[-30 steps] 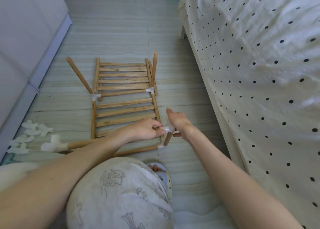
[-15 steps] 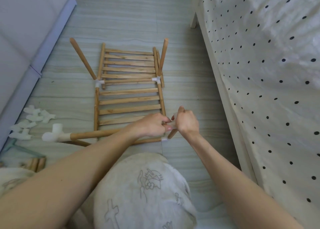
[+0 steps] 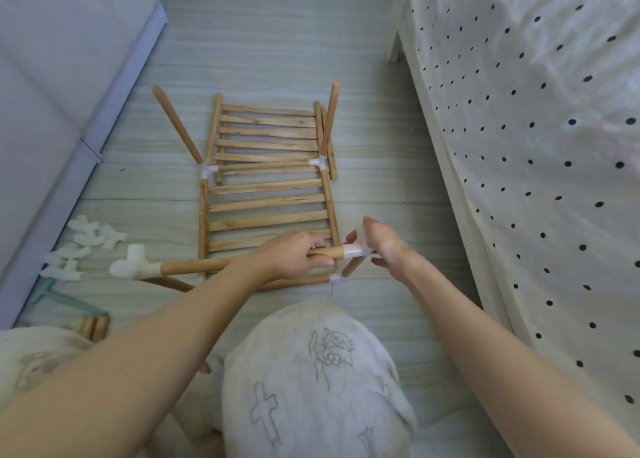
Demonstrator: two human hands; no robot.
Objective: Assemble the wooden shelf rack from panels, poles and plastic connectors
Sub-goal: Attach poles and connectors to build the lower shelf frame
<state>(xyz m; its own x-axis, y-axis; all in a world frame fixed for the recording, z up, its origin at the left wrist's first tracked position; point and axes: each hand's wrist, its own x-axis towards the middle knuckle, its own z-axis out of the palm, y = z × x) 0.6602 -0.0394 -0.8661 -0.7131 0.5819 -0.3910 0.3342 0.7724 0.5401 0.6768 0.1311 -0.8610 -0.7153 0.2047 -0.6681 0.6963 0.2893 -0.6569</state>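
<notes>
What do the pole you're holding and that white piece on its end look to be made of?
The pole looks like light wood, smooth and rounded, with a warm tan colour and faint grain. The white connector on its end looks like plastic: milky, slightly translucent, with a moulded tube shape. Its finish seems matte, though that is hard to judge.

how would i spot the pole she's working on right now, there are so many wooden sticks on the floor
Find the slatted wooden panels lying flat on the floor between sofa and bed. The pole crosses their near edge. Unlike the others, it is in the left hand, with a white connector at the right hand.
</notes>
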